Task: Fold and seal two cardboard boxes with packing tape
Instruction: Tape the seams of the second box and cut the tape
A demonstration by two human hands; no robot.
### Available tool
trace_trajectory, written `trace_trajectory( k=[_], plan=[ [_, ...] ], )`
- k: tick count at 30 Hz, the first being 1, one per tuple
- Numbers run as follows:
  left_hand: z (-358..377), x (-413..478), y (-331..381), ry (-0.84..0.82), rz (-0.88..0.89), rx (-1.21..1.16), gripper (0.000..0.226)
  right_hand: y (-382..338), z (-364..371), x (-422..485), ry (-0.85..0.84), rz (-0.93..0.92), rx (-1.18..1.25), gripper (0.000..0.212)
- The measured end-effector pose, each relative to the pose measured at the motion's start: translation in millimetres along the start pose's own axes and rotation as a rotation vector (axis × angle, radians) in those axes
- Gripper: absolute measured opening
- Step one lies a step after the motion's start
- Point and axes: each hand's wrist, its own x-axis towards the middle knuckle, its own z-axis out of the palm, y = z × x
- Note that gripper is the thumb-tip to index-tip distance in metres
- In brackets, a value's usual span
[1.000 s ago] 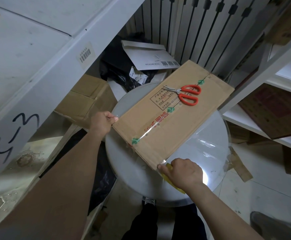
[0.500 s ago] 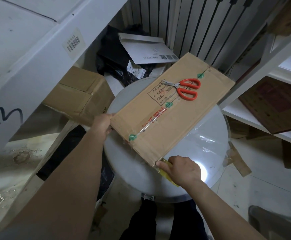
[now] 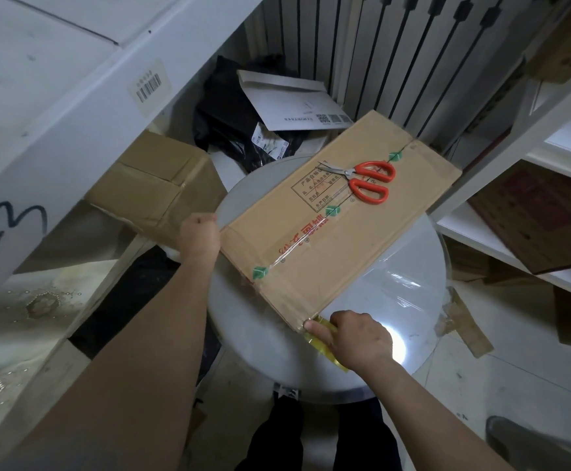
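Clenched round a yellowish see-through roll of packing tape [image 3: 325,338] at lower centre of the frame: the right hand [image 3: 357,338], forefinger stretched out and pressed on the nearest corner of a flat brown cardboard box [image 3: 328,243]. Closed on the opposite end of that same short edge, at centre left: the left hand [image 3: 199,236], fist tight against the corner, thumb at the top. Between the two hands, the whole near short edge of the box, glossy with a clear tape strip laid along it. Long axis of the box slanting from that edge up to the upper right of the frame, seam down the middle under clear tape with three small green tabs, printed red letters and a black-ruled label beside it. On the far half, just right of the seam, red-handled scissors [image 3: 367,181], blades pointing to the upper left. Under the box, a round white table [image 3: 403,300], far end and left corner of the box overhanging its rim. Bare tabletop to the right of the box and in front of the near edge. Crowding on the left: a taped brown carton [image 3: 154,185] near the left hand, and a white shelf post with a barcode sticker [image 3: 146,85]. Beyond the table's far rim, black bags and a white envelope [image 3: 287,100]; white shelving [image 3: 515,232] close to the box's right corner.
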Motion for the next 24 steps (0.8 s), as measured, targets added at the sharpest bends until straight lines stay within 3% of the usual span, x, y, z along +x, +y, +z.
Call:
trace_trajectory(
  k=[6, 10, 15, 16, 18, 20, 21, 24],
  plan=[
    [-11.3, -11.7, -9.7, -0.161, 0.033, -0.058, 0.024, -1.1, 1.5, 4.7, -0.014, 0.000, 0.021, 0.059],
    [-1.1, -2.1, -2.1, -0.133, -0.044, -0.028, 0.033, -2.1, 1.5, 5.3, -0.014, 0.005, 0.035, 0.059],
    [13.4, 0.6, 7.8, -0.010, -0.146, 0.209, 0.052, -0.6, 2.1, 5.7, -0.011, 0.018, 0.045, 0.059],
    [14.7, -6.6, 6.6, 0.062, -0.069, 0.293, 0.054, 0.4, 2.9, 5.5, -0.012, 0.020, 0.043, 0.059],
    [15.7, -25.4, -7.8, 0.197, 0.299, 0.475, 0.054, 0.5, 3.2, 4.9, -0.008, 0.018, 0.052, 0.060],
    [17.1, -45.1, -33.5, 0.127, 0.717, 0.665, 0.059, 1.5, 3.7, 5.9, -0.013, 0.018, 0.062, 0.060],
    [17.9, -50.9, -46.3, 0.060, 0.846, 0.750, 0.066, 1.9, 4.1, 6.0, -0.015, 0.020, 0.070, 0.060],
    [20.0, -69.0, -65.6, -0.124, 0.872, 0.865, 0.083, 2.6, 7.3, 7.4, -0.009, 0.040, 0.097, 0.061]
  ],
)
